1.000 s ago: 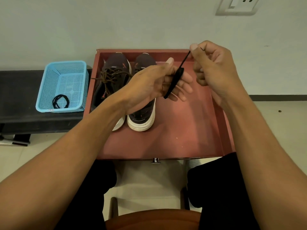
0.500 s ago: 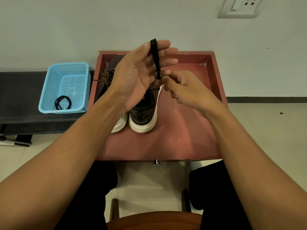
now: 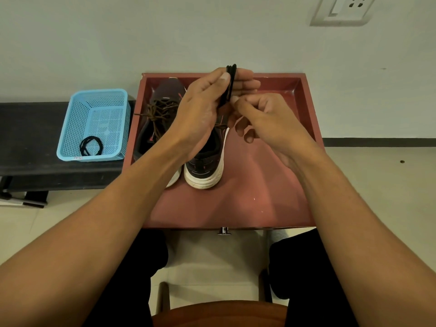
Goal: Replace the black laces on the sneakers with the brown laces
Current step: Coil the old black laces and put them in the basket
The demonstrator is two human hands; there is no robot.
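Observation:
Two dark sneakers with white soles stand side by side in a red tray (image 3: 259,204). The left sneaker (image 3: 155,119) carries brown laces (image 3: 160,112). My hands hide much of the right sneaker (image 3: 205,166). My left hand (image 3: 207,109) is raised above the shoes with a black lace (image 3: 230,83) wound in loops around its fingers, thumb pressed on the loops. My right hand (image 3: 264,121) pinches the lace's lower part just right of the left hand.
A light blue basket (image 3: 94,123) on a black bench (image 3: 28,138) left of the tray holds another coiled black lace (image 3: 91,145). A wall rises behind the tray. My knees and a chair edge (image 3: 219,312) are below.
My right hand came down from the upper right to the left hand's side. The lace went from a stretched strand to loops wound on my left hand, which lifted and turned upright.

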